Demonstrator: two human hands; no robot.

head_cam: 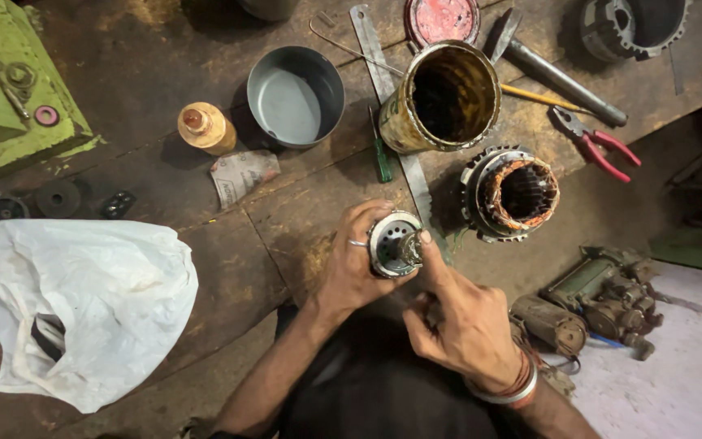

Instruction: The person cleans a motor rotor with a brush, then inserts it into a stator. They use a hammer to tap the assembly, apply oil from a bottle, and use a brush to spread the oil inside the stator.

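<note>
Both hands meet low at centre, above the counter (205, 268) edge. Left hand (351, 272) has its grip wrapped around a round metal motor part (394, 244), fingers around the rim; right hand (461, 321) pinches the small shaft at its middle, thumb and forefinger closed on it.

Handling, my judgement: the part looks solid metal, stiff, fairly heavy for its bulk, possibly greasy and so slippery. Rim is the safe hold; the shaft is thin.

Count: one held part; one copper-wound stator (513, 193); one rusty tin can (444, 97); one grey bowl (296, 96); one red-handled pliers (599, 146); one steel ruler (392, 106); one white plastic bag (83, 301); one small bottle (205, 128).
</note>
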